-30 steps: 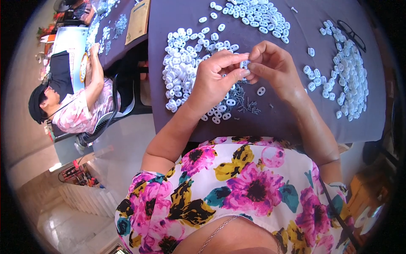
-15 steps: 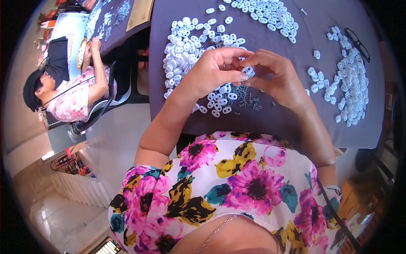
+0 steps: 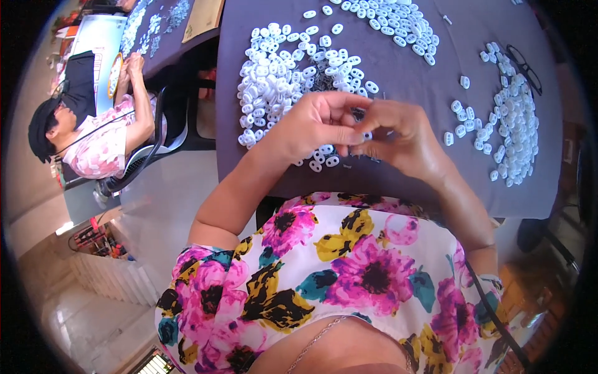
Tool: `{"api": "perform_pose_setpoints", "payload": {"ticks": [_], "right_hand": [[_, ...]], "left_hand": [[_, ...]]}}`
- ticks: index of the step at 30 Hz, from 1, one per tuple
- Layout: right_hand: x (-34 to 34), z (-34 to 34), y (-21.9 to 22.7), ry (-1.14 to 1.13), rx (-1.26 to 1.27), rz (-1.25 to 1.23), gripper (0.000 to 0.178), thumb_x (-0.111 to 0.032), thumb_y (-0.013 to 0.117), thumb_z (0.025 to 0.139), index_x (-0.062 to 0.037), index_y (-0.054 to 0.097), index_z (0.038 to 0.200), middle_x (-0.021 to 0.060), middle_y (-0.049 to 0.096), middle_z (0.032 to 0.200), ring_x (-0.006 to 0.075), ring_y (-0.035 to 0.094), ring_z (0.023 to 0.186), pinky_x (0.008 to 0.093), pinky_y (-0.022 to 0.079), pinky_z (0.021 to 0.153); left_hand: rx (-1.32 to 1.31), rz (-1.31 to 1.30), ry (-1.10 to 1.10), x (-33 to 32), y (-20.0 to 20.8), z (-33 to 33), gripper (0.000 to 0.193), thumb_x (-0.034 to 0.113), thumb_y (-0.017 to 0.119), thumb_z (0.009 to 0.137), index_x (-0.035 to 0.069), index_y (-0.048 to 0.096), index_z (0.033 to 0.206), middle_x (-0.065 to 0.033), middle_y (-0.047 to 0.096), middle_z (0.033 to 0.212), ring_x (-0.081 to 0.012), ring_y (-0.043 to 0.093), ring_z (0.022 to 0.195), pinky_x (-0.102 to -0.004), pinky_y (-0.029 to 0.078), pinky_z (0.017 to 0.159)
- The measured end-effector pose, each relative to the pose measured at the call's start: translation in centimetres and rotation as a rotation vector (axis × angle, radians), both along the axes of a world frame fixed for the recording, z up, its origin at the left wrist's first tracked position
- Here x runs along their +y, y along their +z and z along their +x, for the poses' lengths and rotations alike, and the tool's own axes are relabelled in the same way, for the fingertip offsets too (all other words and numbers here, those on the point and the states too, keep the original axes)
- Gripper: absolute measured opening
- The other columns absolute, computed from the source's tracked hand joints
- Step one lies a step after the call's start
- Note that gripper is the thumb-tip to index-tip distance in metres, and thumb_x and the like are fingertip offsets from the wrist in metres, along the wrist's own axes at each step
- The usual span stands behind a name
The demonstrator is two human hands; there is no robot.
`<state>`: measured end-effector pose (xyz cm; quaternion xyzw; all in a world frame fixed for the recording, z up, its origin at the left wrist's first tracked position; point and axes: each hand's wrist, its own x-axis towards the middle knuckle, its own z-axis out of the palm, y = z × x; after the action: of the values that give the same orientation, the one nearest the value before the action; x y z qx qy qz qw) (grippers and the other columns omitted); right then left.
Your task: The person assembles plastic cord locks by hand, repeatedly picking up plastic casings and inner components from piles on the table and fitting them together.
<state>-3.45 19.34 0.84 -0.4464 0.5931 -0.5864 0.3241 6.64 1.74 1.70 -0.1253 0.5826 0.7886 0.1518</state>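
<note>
A small white plastic piece point(image 3: 367, 134), barely visible, was pinched between the fingertips of the left hand point(image 3: 314, 128) and right hand point(image 3: 398, 140) above the purple surface point(image 3: 423, 81), where a slack grip could have dropped it into the white pile point(image 3: 280, 87) below.

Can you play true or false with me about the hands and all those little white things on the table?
1. The left hand and right hand meet fingertip to fingertip above the table. True.
2. The table cover is bright yellow. False: it is dark purple-grey.
3. A pile of small white oval pieces lies beyond the left hand. True.
4. Black eyeglasses sit on the table's far right. True.
5. The white pieces lie in one single heap. False: there are several separate heaps.
</note>
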Motion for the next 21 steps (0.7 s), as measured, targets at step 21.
{"api": "perform_pose_setpoints", "payload": {"ticks": [21], "right_hand": [[5.9,-3.8,1.1,-0.460,0.588,0.402,0.016,0.005,0.064,0.079,-0.0008,0.063,0.093,0.0060,0.059,0.090,0.0130,0.056,0.069,0.0264,0.046,0.061]], "left_hand": [[0.756,-1.320,0.119,-2.2,-2.2,-4.7,0.016,0.008,0.067,0.083,0.003,0.067,0.098,-0.0100,0.063,0.086,-0.0263,0.061,0.073,-0.0327,0.048,0.067]]}}
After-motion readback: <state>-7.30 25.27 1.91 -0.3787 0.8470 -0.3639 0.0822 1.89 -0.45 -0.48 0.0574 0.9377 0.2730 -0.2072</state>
